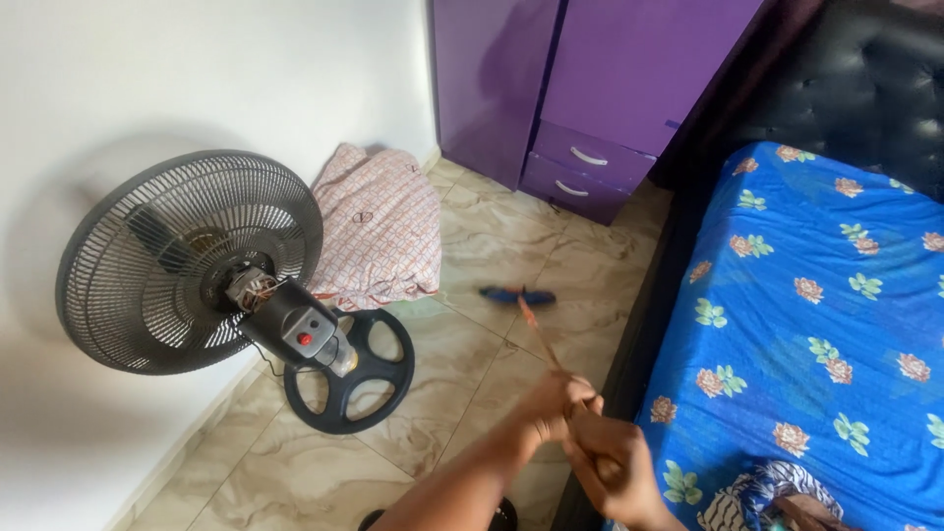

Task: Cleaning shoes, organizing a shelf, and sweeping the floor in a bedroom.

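1. Down low in the head view, both hands wrapped around a thin wooden broom handle [551, 354], one above the other.
2. Left hand [556, 403] higher on the stick, fingers curled shut around it, forearm running in from the bottom edge.
3. Right hand [615, 472] just below and touching the left, closed tight on the near end of the same handle.
4. Handle slanting away from the hands toward the marbled beige tile floor [295, 472], blurred along its length.
5. Blue broom head [516, 295] at the far end, resting on or just above the tiles; cannot tell which through the blur.
6. Broom head near the foot of the purple wardrobe with two drawers [590, 88], well apart from the hands.
7. To the left, dark grey standing fan with round wire cage [187, 261] tilted against the white wall [147, 69], motor housing with a red button exposed, round base on the floor.
8. Behind the fan, pink-and-white patterned cloth bundle [379, 226] slumped against the wall.
9. On the right, bed with bright blue floral sheet [816, 324], black tufted headboard [865, 88] beyond it.
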